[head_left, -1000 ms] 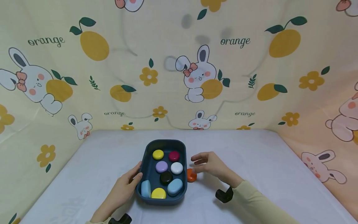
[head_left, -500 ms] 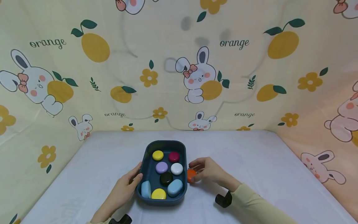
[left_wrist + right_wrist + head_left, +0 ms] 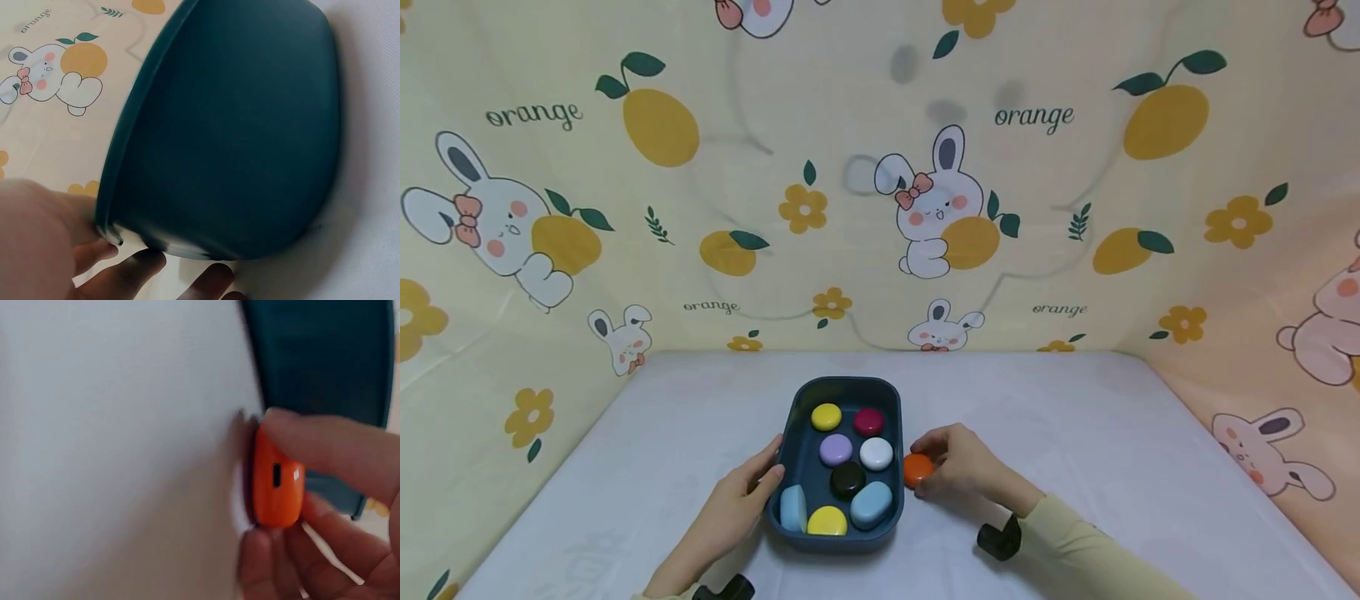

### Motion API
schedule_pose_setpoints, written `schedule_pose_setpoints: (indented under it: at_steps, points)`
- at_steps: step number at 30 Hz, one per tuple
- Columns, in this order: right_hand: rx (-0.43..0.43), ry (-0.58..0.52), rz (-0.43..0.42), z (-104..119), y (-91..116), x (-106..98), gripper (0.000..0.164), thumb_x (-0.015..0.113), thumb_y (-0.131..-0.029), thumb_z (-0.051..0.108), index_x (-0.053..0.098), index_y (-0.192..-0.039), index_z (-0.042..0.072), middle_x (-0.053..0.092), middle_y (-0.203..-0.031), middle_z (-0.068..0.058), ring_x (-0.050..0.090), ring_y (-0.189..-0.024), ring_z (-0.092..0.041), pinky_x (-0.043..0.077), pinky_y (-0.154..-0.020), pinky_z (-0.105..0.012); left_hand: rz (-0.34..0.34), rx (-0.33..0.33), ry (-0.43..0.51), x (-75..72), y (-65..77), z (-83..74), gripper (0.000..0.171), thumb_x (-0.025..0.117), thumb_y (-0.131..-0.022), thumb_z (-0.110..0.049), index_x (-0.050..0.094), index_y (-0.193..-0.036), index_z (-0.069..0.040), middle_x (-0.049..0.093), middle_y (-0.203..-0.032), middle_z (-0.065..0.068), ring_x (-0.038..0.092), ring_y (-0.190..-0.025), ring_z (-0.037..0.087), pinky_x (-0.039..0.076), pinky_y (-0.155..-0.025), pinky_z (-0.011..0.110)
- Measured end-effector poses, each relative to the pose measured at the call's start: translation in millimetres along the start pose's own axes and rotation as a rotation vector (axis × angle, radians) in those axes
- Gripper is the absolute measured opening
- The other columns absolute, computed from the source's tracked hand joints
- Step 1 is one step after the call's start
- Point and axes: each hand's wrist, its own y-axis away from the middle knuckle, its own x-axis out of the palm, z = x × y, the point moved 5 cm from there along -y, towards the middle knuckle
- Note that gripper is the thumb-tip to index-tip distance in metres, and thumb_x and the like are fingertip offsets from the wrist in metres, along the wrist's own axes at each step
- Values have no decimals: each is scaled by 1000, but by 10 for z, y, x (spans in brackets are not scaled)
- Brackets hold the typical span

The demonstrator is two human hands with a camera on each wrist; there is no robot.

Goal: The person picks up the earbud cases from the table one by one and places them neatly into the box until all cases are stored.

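Note:
My right hand (image 3: 966, 467) pinches a glossy orange round case (image 3: 917, 471) beside the tray's right wall. In the right wrist view, thumb and fingers close on the case (image 3: 278, 487), which stands over the white surface and shows a small dark slot on its side. My left hand (image 3: 737, 496) holds the dark blue tray (image 3: 898, 408) by its left edge, thumb at the rim and fingers along the outer wall. The left wrist view shows the tray's outer wall (image 3: 231, 125) and the fingers (image 3: 128, 272) of that hand.
Inside the tray lie several glossy rounded pieces: a yellow one (image 3: 826, 417), a dark red one (image 3: 868, 422), a lilac one (image 3: 836, 450), a white one (image 3: 876, 454), a black one (image 3: 847, 481) and light blue ones (image 3: 871, 505). A white cloth (image 3: 1037, 400) covers the table.
The right hand has come down onto the orange case and its fingers have closed around it. The case has barely shifted. Left hand and tray stay in place.

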Motion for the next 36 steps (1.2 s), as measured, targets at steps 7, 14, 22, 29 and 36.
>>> schedule_pose_setpoints:
  at_steps: [7,14,22,29,36]
  points:
    - [100,-39,-178,96,48,-214,45,90,-63,4,74,-106,6,69,-93,-2,60,-87,-21,55,-78,-35,-8,14,-15,0,-5,-12,54,51,-105,-28,36,-153,-12,42,-150,14,39,-136,35,39,-104,50]
    - [72,-169,-300,324,68,-357,45,89,-68,4,73,-110,3,70,-96,-5,61,-91,-22,53,-77,-33,-12,8,-21,3,-10,11,53,51,-104,-28,36,-153,-13,43,-149,14,39,-136,34,39,-104,50]
    - [19,-306,-268,605,56,-174,44,89,-71,7,72,-111,7,69,-102,-5,62,-93,-27,56,-78,-34,-10,16,-18,1,-7,23,53,50,-105,-28,36,-153,-12,43,-149,15,39,-136,35,39,-104,51]
    - [-35,-261,-163,748,15,83,45,89,-72,11,71,-113,6,68,-102,-5,60,-93,-26,55,-80,-33,-11,15,-18,-6,-10,32,54,50,-105,-30,35,-154,-13,42,-150,14,39,-136,35,38,-104,51]
    - [-63,-236,-101,827,-6,238,43,88,-71,8,71,-111,5,68,-100,-3,60,-88,-24,55,-78,-33,-15,15,-8,-4,1,21,54,51,-104,-30,36,-154,-13,41,-150,14,39,-136,35,38,-104,51]
